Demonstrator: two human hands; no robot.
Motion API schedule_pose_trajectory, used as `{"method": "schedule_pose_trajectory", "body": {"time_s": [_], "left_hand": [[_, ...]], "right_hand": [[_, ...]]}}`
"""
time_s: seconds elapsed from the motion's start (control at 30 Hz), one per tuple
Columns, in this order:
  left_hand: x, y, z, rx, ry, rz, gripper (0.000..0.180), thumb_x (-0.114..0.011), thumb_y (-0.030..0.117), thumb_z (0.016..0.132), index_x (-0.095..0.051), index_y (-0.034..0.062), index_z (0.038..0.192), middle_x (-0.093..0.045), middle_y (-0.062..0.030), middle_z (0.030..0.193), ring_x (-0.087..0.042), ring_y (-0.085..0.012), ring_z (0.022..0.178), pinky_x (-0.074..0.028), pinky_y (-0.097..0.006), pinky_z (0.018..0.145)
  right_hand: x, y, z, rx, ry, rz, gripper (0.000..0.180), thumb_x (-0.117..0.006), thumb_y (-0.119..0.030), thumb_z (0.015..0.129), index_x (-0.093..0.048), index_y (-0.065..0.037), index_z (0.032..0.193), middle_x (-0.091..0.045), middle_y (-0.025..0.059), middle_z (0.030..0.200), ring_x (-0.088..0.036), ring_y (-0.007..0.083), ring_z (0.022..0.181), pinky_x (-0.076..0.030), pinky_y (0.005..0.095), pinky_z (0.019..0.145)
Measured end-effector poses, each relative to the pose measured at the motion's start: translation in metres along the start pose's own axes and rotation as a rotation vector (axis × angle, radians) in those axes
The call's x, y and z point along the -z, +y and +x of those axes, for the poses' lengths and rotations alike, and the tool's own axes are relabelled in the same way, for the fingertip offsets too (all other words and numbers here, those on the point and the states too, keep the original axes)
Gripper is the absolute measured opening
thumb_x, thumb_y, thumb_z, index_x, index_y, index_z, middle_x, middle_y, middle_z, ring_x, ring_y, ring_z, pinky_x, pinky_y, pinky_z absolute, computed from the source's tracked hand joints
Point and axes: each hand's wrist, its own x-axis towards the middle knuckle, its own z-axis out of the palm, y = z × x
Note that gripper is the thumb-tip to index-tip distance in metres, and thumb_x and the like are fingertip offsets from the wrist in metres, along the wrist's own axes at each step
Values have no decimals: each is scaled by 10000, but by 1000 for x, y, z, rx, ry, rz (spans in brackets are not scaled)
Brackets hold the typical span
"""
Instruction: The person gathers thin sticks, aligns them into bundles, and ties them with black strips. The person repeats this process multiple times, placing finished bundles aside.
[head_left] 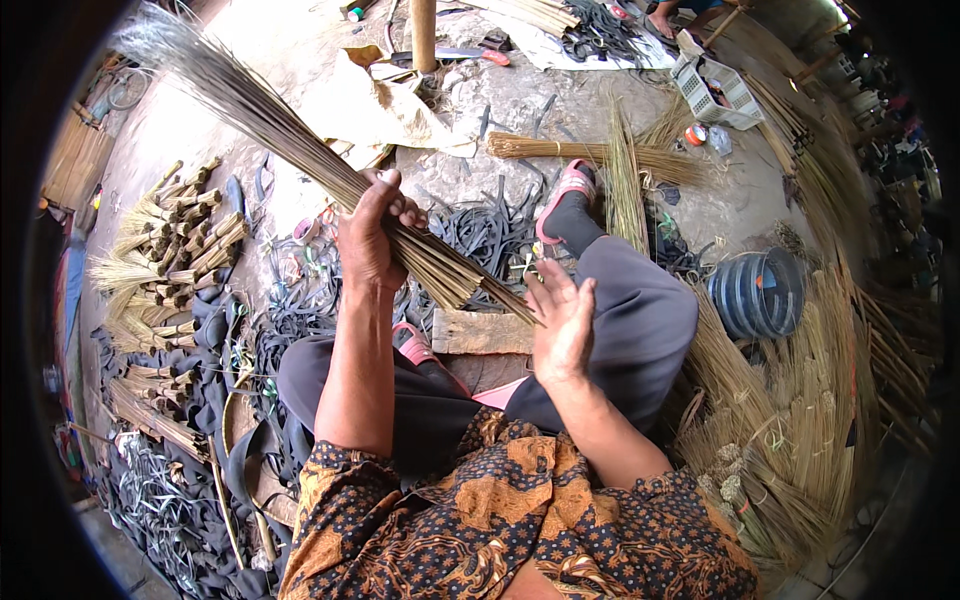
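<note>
A long bundle of thin brown sticks (290,140) slants across in front of me, its fine ends at the upper left and its thick ends near my lap. My left hand (372,235) is closed round it toward the thick ends. My right hand (560,320) is open beside those ends, palm turned toward them and fingers stretched out. One stick or a few jut out past the rest toward its fingers; whether they touch cannot be made out. Below the bundle's ends lies a wooden block (484,332) between my legs.
Dark rubber strips (490,225) litter the floor ahead. Short tied bundles (175,240) are heaped at left, loose long sticks (800,430) at right beside a black ribbed tub (757,292). Farther off are a wooden post (423,35), a knife (455,54), a white crate (718,85) and a person's foot (660,22).
</note>
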Motion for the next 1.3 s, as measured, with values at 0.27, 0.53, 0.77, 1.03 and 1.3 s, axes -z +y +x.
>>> {"method": "schedule_pose_trajectory", "body": {"time_s": [0.27,0.53,0.77,1.03,1.3], "left_hand": [[-22,-30,-30,62,-53,-101,242,-717,127,966,-479,97,987,-521,-25,721,-606,-158,615,-573,-332,590],[-9,-28,-31,84,-204,48,244,-692,140,969,-456,101,1018,-424,-5,624,-482,-144,463,-461,-334,467],[-6,-26,-49,478,-669,245,212,-734,64,892,-527,20,891,-594,-72,614,-611,-172,474,-505,-303,459],[-25,-48,-57,292,-638,681,260,-807,158,891,-608,18,982,-658,-12,768,-631,-106,660,-520,-272,609],[-22,-41,-53,588,-773,691,214,-769,170,923,-647,2,976,-661,-18,738,-647,-138,667,-535,-305,658]], "right_hand": [[-62,13,3,29,-333,124,672,-305,-561,1108,-516,29,1350,-673,151,1210,-657,237,1121,-521,380,1024],[-52,-7,11,-226,-443,-219,1032,-362,-843,951,-337,-25,1580,-546,115,1463,-585,248,1248,-443,401,1115],[-95,-83,46,100,-915,-375,986,-731,-569,921,-298,32,1571,-561,212,1417,-627,259,1249,-509,406,1074],[-110,-78,30,105,-546,-202,345,-740,-311,990,-660,-10,1139,-469,-45,614,-497,76,485,-467,263,478],[-85,-69,37,-97,-600,6,272,-699,-166,1002,-643,-108,1262,-494,-34,628,-503,95,471,-471,295,468]]}}
